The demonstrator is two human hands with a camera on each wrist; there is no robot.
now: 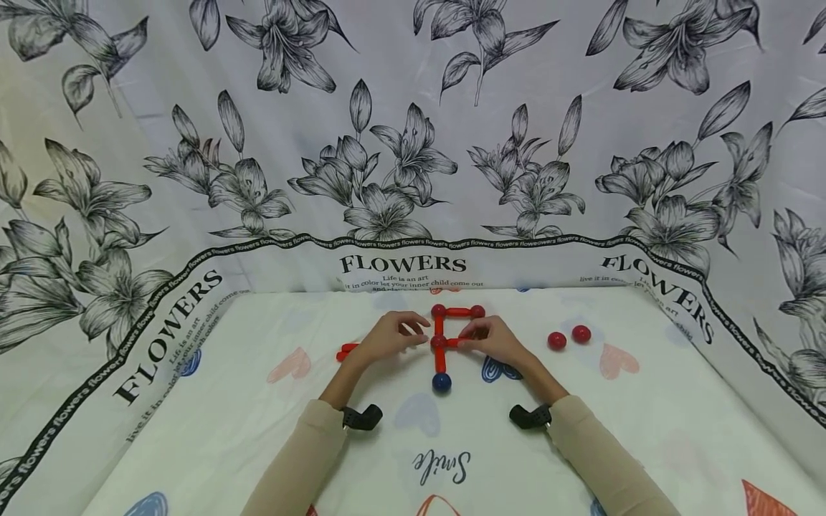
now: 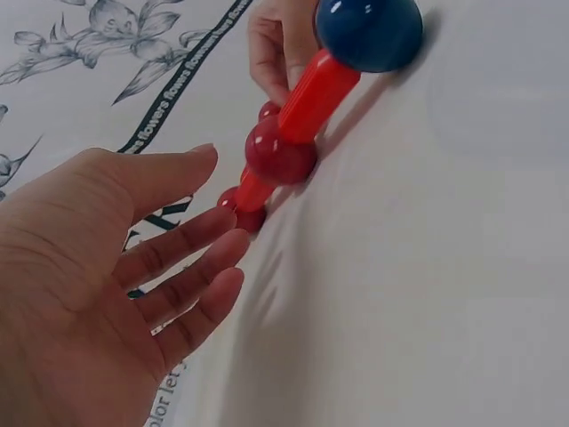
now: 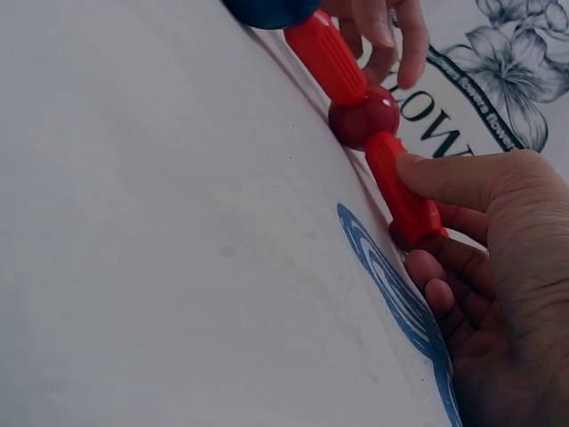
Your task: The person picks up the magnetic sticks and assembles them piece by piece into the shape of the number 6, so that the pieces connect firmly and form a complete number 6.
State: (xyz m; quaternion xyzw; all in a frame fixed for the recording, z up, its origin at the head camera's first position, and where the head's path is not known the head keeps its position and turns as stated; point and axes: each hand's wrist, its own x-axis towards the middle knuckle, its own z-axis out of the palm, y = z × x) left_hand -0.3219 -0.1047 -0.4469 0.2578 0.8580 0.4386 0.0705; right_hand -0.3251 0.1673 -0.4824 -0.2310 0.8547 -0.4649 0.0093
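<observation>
Red rods and balls form a joined figure on the cloth. A blue ball (image 1: 442,382) sits at its near end, and a rod (image 1: 440,360) runs from it to the middle red ball (image 1: 439,342). Beyond that, an upper rod (image 1: 439,326) reaches the corner ball (image 1: 439,310), and a top rod (image 1: 458,312) leads right to an end ball (image 1: 477,311). My right hand (image 1: 493,339) pinches a red rod (image 3: 398,182) that meets the middle ball's right side. My left hand (image 2: 116,258), fingers spread and holding nothing, hovers left of the figure.
Two loose red balls (image 1: 557,341) lie to the right of my right hand. A few loose red rods (image 1: 347,350) are beside my left wrist, partly hidden by it. Behind the table hangs a flower-printed curtain (image 1: 400,179).
</observation>
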